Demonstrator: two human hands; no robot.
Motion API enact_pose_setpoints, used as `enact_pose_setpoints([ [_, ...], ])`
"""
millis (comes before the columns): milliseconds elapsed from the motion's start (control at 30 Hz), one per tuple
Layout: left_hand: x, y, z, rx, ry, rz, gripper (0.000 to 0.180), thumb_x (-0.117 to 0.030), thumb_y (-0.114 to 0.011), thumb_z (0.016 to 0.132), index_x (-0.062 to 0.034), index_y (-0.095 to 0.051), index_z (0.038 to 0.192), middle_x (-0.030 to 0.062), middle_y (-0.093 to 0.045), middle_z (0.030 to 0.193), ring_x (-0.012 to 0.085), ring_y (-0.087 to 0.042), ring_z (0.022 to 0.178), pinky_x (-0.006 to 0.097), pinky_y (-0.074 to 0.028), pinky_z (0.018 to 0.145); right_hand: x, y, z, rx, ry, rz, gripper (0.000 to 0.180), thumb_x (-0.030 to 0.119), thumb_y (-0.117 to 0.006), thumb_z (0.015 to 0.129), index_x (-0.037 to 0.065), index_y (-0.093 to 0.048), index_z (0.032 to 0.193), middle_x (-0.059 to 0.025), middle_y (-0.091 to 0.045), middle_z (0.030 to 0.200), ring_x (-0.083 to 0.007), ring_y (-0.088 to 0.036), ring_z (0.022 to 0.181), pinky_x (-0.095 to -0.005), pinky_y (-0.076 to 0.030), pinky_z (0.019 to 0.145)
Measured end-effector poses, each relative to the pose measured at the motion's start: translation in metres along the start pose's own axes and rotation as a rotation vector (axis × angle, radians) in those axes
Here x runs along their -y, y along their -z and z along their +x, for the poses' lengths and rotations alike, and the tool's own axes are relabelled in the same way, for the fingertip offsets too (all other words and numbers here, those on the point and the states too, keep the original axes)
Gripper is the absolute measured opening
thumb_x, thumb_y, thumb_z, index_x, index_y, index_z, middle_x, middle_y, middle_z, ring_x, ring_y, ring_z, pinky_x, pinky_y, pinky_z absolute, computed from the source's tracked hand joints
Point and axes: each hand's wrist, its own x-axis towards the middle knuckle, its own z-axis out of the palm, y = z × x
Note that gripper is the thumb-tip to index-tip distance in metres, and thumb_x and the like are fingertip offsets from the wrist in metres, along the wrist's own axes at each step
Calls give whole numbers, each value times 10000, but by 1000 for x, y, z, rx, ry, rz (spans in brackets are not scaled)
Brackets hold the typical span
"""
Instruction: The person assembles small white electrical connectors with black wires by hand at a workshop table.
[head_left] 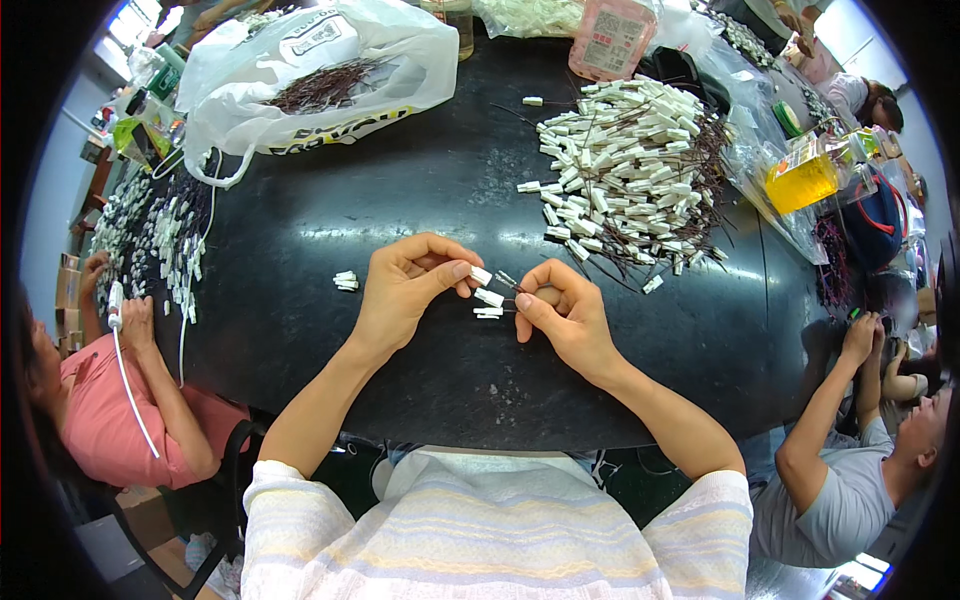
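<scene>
Over the near middle of the dark table, my left hand [405, 285] pinches a small white plastic connector housing [481, 275] between thumb and fingertips. Facing it, my right hand [570, 315] is closed on thin dark wires [508, 283] whose bare metal tips point toward that housing. Just below the tips, a second white housing [489, 298] and a third white housing [488, 313] sit beside the right fingers, seemingly on wires from the same grip. A few white pieces [345, 281] lie on the table left of my left hand.
A large heap of white connectors with dark wires [630, 160] covers the far right. At the far left stands a white plastic bag [330, 100] holding dark wires. A yellow bottle [803, 180] is at right. Co-workers sit on both sides, with more connectors [180, 250] at left.
</scene>
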Motion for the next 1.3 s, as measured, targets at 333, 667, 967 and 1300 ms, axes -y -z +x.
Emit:
enact_pose_setpoints([
  [333, 0, -2, 0, -2, -32, -38, 75, 6, -580, 812, 26, -599, 882, 142, -626, 892, 129, -586, 697, 238, -488, 664, 0, -1, 2, 11, -12, 12, 77, 57, -541, 837, 6, -494, 805, -31, -563, 597, -39, -487, 525, -185, -318, 464],
  [667, -2, -5, -4, -36, -22, -40, 65, 17, -579, 806, 33, -598, 867, 149, -625, 896, 134, -590, 696, 238, -488, 668, -1, 0, 2, -17, -5, -10, 65, 38, -547, 821, 0, -500, 799, -31, -560, 589, -42, -502, 529, -177, -328, 464],
  [967, 4, -16, -9, -3, -99, 80, 80, 27, -582, 808, 37, -610, 882, 132, -624, 919, 127, -599, 758, 238, -501, 702, 3, 1, 1, -37, -29, 49, 51, 20, -545, 821, -11, -506, 807, -26, -561, 640, -47, -518, 557, -170, -364, 484],
  [1300, 13, -17, -15, -11, -133, 60, 107, 35, -578, 804, 34, -611, 905, 121, -625, 929, 126, -592, 745, 231, -490, 682, 1, -6, 3, -15, 2, 22, 49, 20, -556, 822, -13, -522, 832, -21, -552, 642, -47, -519, 561, -169, -374, 490],
])
